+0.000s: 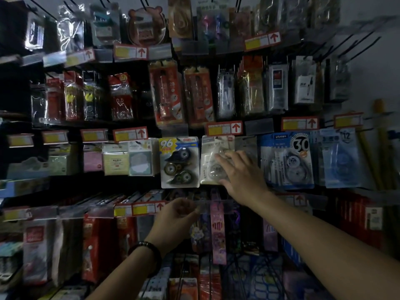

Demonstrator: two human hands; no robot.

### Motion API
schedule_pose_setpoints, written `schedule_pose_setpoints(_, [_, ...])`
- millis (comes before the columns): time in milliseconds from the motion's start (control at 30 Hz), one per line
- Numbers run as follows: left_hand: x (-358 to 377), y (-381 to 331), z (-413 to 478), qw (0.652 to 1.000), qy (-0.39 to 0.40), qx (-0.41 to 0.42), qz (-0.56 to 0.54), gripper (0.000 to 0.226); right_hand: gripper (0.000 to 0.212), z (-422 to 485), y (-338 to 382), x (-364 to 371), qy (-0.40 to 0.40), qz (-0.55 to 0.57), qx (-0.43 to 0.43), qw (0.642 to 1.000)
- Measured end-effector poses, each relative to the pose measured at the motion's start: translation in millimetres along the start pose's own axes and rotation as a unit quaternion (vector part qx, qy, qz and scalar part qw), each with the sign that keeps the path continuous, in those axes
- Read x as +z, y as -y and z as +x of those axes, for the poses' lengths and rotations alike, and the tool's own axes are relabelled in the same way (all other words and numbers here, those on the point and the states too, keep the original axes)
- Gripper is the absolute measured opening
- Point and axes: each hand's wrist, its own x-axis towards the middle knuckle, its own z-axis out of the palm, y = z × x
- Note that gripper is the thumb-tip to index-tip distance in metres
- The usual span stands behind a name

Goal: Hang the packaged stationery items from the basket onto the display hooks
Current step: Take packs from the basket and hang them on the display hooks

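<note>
A white correction-tape pack [213,163] hangs in the third row of the hook wall, between a yellow "96" tape pack [179,162] and a blue "30" pack [287,159]. My right hand [242,176] reaches up to it, with the fingers over its upper right part and the thumb under its lower edge. Lower down, my left hand [175,217], with a dark bead bracelet on the wrist, has its fingers curled and pinches a clear plastic label holder [201,207] at the front of a hook. The blue mesh basket [259,280] sits at the bottom, holding several packs.
Rows of hooks full of packaged pens, refills and sticky notes cover the wall, with red-and-yellow price tags [224,128] at their tips. Several bare hooks [357,47] stick out at the upper right. Yellow rods [381,135] stand at the right edge. The scene is dim.
</note>
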Motion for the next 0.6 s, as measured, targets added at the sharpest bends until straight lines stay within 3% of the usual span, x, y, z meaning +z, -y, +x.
schedule_pose_setpoints(267, [-3,15,-13,0.998,0.019,0.010,0.061,0.007,0.079,10,-3,15,0.073,-0.029,0.025,0.997])
schedule_pose_setpoints(433, [-7,25,-43,0.995,0.047,0.000,0.087,0.007,0.045,-12,16,0,0.061,0.075,0.049,0.994])
schedule_pose_setpoints(600, [-10,74,-108,0.974,0.119,0.009,0.194,0.007,0.035,-86,45,2,0.011,0.157,-0.018,0.987])
